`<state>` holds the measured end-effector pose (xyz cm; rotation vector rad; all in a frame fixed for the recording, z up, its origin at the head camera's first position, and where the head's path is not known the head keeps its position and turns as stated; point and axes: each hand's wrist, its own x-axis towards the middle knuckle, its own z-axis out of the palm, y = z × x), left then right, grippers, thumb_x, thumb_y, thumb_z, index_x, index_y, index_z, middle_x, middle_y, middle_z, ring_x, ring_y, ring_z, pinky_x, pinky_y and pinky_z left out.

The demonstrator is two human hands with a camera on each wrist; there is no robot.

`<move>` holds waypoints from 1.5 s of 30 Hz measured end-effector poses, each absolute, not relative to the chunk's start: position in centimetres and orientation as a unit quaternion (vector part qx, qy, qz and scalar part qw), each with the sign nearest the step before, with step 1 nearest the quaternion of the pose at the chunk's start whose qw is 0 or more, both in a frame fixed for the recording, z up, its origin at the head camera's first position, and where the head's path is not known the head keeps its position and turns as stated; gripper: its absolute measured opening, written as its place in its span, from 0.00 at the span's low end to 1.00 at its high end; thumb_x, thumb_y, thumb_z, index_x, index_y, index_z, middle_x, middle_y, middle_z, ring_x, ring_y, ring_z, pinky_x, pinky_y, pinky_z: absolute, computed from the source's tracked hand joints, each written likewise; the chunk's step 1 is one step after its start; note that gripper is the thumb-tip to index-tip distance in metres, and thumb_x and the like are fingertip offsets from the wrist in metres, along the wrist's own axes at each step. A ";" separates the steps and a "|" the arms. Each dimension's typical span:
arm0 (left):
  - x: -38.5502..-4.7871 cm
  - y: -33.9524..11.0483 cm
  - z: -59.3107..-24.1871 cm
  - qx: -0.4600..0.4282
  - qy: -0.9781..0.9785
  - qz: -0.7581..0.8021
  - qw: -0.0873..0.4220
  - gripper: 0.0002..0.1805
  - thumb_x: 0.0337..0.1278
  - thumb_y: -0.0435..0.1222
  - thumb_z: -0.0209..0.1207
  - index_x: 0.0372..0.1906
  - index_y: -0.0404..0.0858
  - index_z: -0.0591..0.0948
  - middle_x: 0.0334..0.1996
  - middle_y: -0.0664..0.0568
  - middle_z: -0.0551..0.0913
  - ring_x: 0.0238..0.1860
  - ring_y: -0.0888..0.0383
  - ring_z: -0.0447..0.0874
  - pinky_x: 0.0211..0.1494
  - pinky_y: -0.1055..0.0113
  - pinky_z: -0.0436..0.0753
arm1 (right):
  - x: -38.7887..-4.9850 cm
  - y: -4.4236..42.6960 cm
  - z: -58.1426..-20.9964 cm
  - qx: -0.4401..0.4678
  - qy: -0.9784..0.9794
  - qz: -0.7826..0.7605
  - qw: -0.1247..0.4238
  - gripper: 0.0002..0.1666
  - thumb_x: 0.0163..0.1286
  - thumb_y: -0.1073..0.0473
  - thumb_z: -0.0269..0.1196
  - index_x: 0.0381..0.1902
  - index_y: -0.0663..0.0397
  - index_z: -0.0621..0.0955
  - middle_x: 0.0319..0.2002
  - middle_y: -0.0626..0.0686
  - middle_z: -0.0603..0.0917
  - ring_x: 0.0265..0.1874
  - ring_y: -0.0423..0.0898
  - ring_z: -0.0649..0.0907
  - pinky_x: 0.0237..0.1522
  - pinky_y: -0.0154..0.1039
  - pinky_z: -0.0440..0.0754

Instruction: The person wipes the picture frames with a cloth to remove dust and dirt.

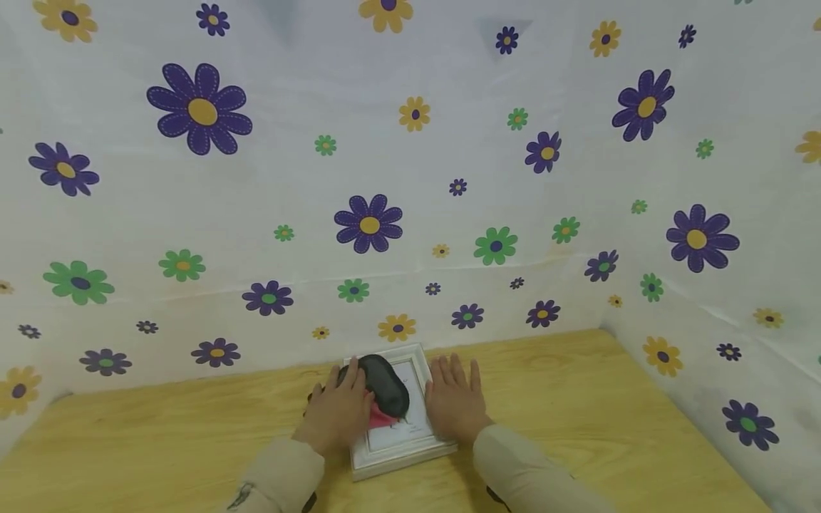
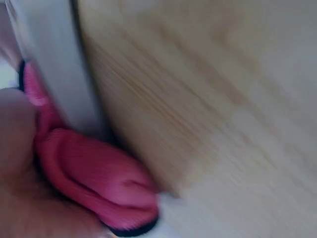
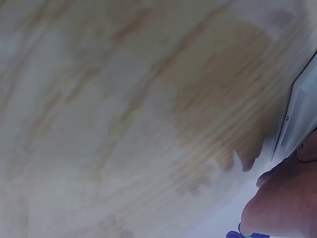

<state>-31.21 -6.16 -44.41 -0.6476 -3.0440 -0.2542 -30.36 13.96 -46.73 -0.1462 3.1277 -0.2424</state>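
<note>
A white picture frame lies flat on the wooden table. Over its left part is a black eye mask with a pink underside. My left hand grips the mask near its left end, with the thumb towards the frame's middle. Up close in the left wrist view, the pink cloth bulges out beside the hand, next to the frame's side. My right hand rests along the frame's right edge, its fingers extended forward. Just part of that hand shows in the right wrist view, beside the frame's side.
The wooden table stretches to both sides of the frame. A white cloth wall with printed flowers stands right behind the frame, and another cloth side rises on the right.
</note>
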 end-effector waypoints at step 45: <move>-31.7 -6.1 -45.1 -0.185 -0.975 -0.112 0.058 0.28 0.71 0.43 0.45 0.65 0.26 0.66 0.70 0.35 0.58 0.67 0.32 0.55 0.58 0.31 0.62 | -30.1 13.6 -46.1 -0.041 0.992 -0.118 0.010 0.31 0.78 0.51 0.37 0.72 0.60 0.60 0.72 0.58 0.58 0.72 0.57 0.50 0.69 0.60 0.37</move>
